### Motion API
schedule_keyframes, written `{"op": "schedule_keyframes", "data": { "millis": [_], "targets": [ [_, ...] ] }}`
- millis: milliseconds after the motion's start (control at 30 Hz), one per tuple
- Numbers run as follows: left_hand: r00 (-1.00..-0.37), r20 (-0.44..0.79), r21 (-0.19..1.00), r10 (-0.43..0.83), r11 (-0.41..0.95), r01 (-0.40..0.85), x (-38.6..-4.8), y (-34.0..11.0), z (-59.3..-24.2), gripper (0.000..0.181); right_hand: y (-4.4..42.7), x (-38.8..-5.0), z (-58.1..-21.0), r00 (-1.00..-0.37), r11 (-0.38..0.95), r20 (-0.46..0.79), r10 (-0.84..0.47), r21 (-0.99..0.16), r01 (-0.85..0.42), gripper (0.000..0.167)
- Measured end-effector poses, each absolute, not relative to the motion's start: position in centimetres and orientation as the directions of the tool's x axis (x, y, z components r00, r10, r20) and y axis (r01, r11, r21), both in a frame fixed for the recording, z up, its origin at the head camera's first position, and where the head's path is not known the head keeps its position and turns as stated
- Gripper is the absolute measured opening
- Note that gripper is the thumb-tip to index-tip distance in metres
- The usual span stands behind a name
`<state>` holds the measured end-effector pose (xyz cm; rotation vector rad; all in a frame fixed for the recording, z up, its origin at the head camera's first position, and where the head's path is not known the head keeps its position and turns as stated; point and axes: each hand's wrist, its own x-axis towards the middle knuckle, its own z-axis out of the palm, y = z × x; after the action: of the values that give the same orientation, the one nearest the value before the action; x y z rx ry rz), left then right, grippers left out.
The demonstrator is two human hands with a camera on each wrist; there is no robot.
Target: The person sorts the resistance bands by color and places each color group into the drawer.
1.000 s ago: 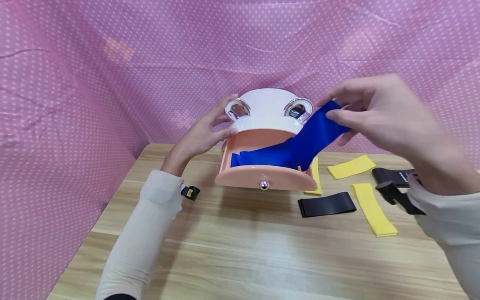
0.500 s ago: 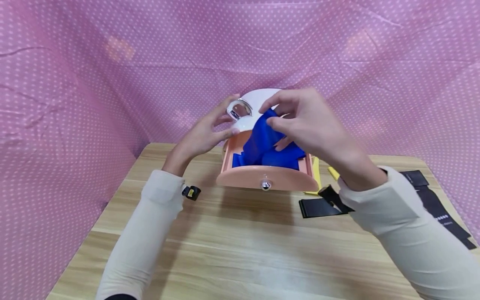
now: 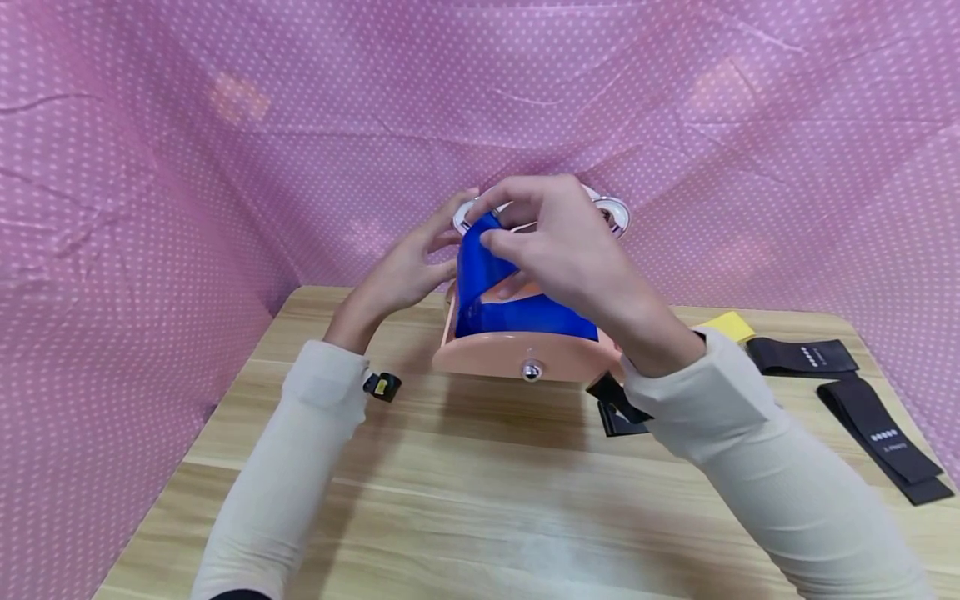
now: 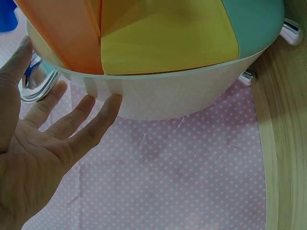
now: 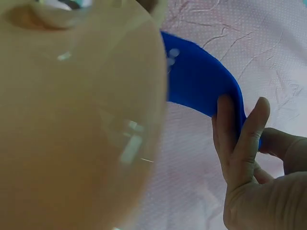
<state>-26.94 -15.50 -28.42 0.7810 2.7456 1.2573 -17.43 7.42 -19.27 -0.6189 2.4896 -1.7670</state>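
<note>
In the head view, a peach drawer (image 3: 480,354) with a silver knob stands pulled out of a small white box, mostly hidden behind my right hand (image 3: 566,250). A wide, flat blue elastic band (image 3: 536,318) lies along the drawer and rises at its left end, where my right thumb and fingers pinch it. The right wrist view shows the blue band curving into those fingers. My left hand (image 3: 405,262) touches the box's left side. In the left wrist view, its spread, nearly straight fingers touch the white wall (image 4: 163,96) beside orange, yellow and green panels.
On the wooden table (image 3: 465,492), right of the drawer, lie a yellow band (image 3: 731,325) and black bands (image 3: 802,356), one partly under my right wrist. A pink dotted cloth (image 3: 360,125) hangs close behind the box.
My right hand has swung left across the box, carrying the raised end of the blue band over to the drawer's left side. The left hand has stayed in place.
</note>
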Motion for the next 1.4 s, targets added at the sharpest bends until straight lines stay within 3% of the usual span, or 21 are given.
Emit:
{"op": "schedule_keyframes", "data": {
  "millis": [300,700,1067,1400],
  "targets": [
    [-0.869,0.198,0.703,0.453,0.553,0.448,-27.0,-15.4,-28.6,0.081,9.2,-19.0,-22.9,-0.966,0.388,0.066,-0.25,-0.907,-0.162,0.024],
    [-0.874,0.203,0.685,0.442,0.574,0.449,-27.0,-15.6,-28.7,0.083,10.9,-18.9,-25.4,-0.973,0.531,0.078,-0.217,-0.827,-0.184,0.021],
    [-0.876,0.195,0.68,0.442,0.582,0.445,-27.0,-15.4,-28.6,0.083,11.8,-19.1,-26.7,-0.972,0.7,0.119,-0.204,-0.676,-0.229,0.019],
    [-0.876,0.192,0.685,0.441,0.579,0.442,-26.9,-15.4,-28.5,0.084,12.8,-18.9,-26.8,-0.972,0.742,0.1,-0.213,-0.631,-0.227,0.024]
  ]
}}
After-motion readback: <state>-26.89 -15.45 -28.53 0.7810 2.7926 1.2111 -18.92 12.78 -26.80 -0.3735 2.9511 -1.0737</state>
